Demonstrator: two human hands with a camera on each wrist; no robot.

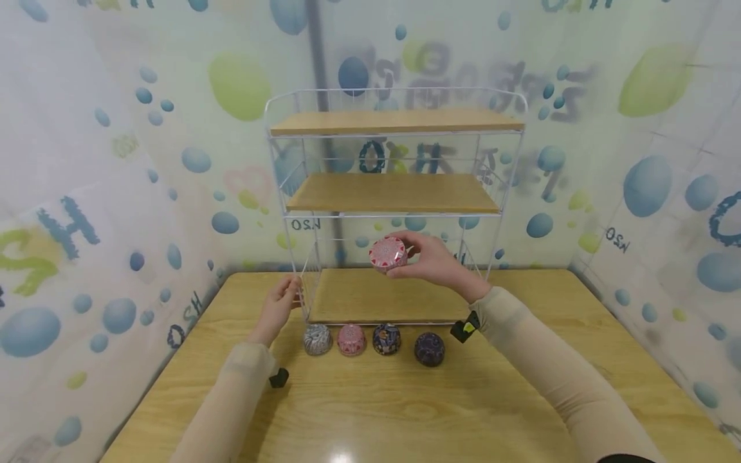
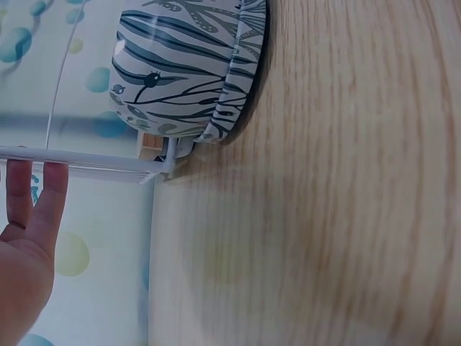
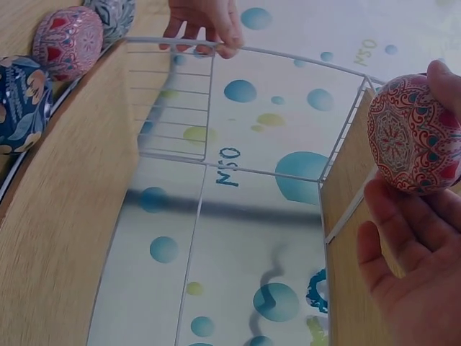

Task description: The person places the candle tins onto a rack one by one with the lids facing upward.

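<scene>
My right hand (image 1: 431, 260) grips a small round tin (image 1: 386, 253) by its side, in front of the gap between the lower and middle boards of a white wire rack. The right wrist view shows the tin's red, white and blue mandala pattern (image 3: 403, 137), with thumb and fingertips at its edge. My left hand (image 1: 280, 305) holds the rack's left front post (image 2: 94, 160), fingertips on the white metal. Along the rack's front edge sit a black-and-white leaf tin (image 1: 318, 339), a pink-red tin (image 1: 351, 339), a dark-blue floral tin (image 1: 386, 339) and a dark purple tin (image 1: 429, 349).
The rack has a top board (image 1: 399, 121), a middle board (image 1: 396, 191) and a bottom board (image 1: 376, 296), with wire rails at the sides and back. It stands on a wooden table (image 1: 347, 405), against patterned wall sheets (image 1: 191, 116) behind and at both sides.
</scene>
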